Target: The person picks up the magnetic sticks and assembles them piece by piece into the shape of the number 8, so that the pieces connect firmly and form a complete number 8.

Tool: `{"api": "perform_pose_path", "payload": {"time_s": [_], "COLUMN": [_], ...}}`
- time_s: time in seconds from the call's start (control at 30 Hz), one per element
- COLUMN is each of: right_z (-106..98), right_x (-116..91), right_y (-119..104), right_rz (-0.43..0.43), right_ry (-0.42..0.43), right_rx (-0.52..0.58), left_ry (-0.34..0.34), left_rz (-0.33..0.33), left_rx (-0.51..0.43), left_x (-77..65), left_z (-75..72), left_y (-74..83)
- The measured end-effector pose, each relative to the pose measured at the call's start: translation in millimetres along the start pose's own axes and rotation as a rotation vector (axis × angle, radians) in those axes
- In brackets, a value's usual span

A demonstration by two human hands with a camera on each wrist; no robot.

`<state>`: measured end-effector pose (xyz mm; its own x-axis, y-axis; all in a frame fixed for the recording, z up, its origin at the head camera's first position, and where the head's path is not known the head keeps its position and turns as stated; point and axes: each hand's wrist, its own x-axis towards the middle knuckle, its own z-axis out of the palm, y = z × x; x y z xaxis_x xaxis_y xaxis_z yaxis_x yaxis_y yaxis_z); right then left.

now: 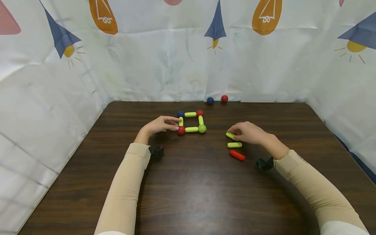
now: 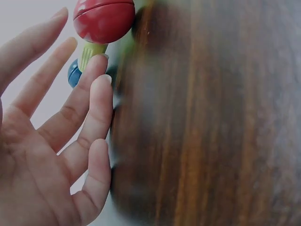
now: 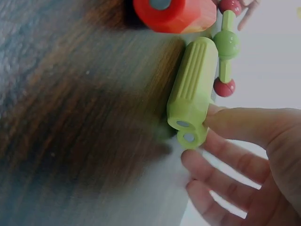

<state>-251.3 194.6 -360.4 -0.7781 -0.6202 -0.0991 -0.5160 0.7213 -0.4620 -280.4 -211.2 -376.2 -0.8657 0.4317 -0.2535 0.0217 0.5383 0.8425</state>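
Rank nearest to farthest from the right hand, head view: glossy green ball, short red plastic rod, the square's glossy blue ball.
1. Short red plastic rod: below the right hand in the image.
2. Glossy green ball: left, near-right corner of the square.
3. Glossy blue ball: farther left, its far-left corner.

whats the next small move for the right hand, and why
Probably lift the far yellow-green rod straight up off the table. The right hand seems to pinch it already, and the nearer yellow-green rod lies close by, so a sideways drag might nudge that. Meanwhile, the left hand is at the square frame, perhaps ready to steady it.
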Motion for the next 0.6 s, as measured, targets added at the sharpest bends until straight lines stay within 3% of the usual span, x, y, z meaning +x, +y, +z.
{"api": "perform_pose_path", "payload": {"time_s": [0.37, 0.6], "right_z": [-0.1, 0.4], "right_x": [-0.5, -6.1], "right_y": [4.2, 6.3], "right_rz": [0.053, 0.084], "right_ry": [0.036, 0.108], "right_rx": [0.006, 0.102], "left_ry": [-0.004, -0.006], "left_rz": [0.065, 0.064], "left_rx": [0.004, -0.001], "left_x": [2.9, 2.3], "left_z": [4.5, 5.0], "left_y": [2.2, 1.2]}}
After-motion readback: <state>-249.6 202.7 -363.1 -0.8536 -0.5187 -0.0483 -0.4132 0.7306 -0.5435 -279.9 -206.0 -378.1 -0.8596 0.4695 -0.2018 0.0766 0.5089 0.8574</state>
